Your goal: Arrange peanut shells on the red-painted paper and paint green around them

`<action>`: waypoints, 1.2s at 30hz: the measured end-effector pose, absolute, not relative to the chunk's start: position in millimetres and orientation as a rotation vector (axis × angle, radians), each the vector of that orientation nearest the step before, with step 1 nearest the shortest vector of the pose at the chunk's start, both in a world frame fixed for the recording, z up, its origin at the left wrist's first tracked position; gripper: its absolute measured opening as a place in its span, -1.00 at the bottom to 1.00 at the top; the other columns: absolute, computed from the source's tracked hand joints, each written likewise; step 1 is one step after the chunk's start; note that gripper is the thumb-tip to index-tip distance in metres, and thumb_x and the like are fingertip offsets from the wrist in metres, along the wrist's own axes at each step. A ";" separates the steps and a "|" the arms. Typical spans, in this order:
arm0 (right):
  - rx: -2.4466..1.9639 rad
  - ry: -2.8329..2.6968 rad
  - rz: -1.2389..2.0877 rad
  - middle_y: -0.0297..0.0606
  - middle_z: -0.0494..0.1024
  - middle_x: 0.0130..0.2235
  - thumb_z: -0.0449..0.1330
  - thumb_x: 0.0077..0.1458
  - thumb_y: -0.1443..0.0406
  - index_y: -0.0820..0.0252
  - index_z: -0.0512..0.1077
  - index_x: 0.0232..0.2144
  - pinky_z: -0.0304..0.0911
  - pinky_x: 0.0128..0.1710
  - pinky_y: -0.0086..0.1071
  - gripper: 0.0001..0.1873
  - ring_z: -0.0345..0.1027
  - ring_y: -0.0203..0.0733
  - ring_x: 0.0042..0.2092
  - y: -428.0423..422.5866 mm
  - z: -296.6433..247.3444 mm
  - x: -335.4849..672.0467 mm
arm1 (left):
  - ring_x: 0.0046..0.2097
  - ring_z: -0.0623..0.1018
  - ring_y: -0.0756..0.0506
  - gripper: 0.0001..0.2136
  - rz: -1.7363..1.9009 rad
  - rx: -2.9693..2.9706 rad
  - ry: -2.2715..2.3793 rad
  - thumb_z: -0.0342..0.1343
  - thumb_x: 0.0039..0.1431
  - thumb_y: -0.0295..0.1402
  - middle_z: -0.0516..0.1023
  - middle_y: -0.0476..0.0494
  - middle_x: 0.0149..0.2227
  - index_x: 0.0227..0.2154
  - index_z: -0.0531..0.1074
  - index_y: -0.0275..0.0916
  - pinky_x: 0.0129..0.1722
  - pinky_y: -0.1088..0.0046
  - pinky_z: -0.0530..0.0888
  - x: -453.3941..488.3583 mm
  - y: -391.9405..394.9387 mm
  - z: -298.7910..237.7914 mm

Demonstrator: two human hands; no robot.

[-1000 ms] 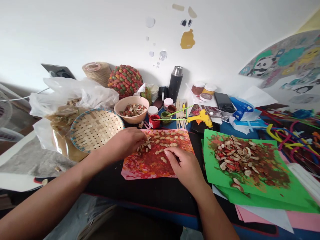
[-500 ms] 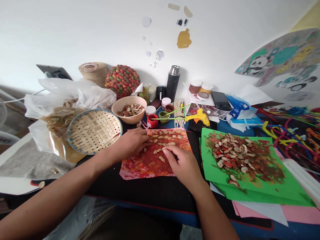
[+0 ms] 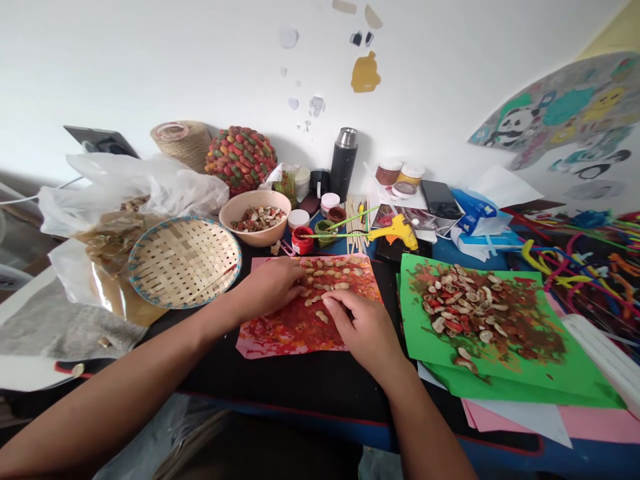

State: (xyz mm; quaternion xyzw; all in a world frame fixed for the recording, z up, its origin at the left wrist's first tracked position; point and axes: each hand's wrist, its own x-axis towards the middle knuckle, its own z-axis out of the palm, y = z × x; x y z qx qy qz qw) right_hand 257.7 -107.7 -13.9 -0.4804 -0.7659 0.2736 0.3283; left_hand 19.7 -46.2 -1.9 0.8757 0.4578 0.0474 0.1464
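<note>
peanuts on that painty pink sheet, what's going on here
Someone is working over a paint-smeared pink sheet with peanuts on it. The left hand is over the sheet's left part; anything it holds is hidden. The right hand is at the peanuts, though a grip can't be made out. Further right, shells lie piled on a green sheet.

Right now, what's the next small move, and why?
Probably use the right grip to nudge the nearest peanut toward the near edge of the painted sheet: the other visible peanuts crowd the sheet's far part, its near part shows only paint, and that grip is close by.
</note>
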 end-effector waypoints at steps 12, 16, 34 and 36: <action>-1.256 -2.014 0.732 -0.23 0.83 -0.09 0.17 0.50 0.24 0.05 0.68 -0.07 0.51 -0.07 -0.28 -0.75 0.75 -0.02 -0.09 -108.9 -13.3 258.1 | 0.04 0.61 -0.22 -0.89 0.128 2.581 1.252 0.22 0.38 -0.44 0.65 -0.16 -0.08 -0.15 0.64 -0.16 0.13 0.22 0.49 -11.2 -59.8 13.8; -1.267 -2.011 0.751 -0.20 0.83 -0.08 0.16 0.51 0.23 0.07 0.68 -0.08 0.51 -0.11 -0.29 -0.74 0.75 -0.01 -0.09 -107.7 -14.2 258.6 | 0.04 0.60 -0.23 -0.92 0.059 2.608 1.249 0.21 0.36 -0.46 0.64 -0.20 -0.05 -0.19 0.60 -0.19 0.10 0.21 0.50 -9.2 -66.8 7.7; -1.287 -2.055 0.685 -0.25 0.83 -0.11 0.19 0.49 0.26 0.02 0.69 -0.08 0.50 -0.11 -0.32 -0.77 0.75 -0.04 -0.12 -108.3 -13.5 257.8 | -0.12 0.60 -0.14 -0.86 0.194 2.557 1.182 0.16 0.40 -0.53 0.67 -0.10 -0.20 -0.27 0.53 -0.19 -0.06 0.32 0.47 10.5 -87.9 4.9; -1.291 -2.055 0.686 -0.26 0.83 -0.12 0.19 0.50 0.25 0.02 0.69 -0.08 0.50 -0.11 -0.32 -0.77 0.75 -0.04 -0.12 -108.6 -13.8 257.6 | -0.10 0.61 -0.14 -0.87 0.193 2.531 1.171 0.16 0.41 -0.52 0.68 -0.09 -0.19 -0.25 0.54 -0.19 -0.04 0.33 0.47 8.7 -89.1 8.4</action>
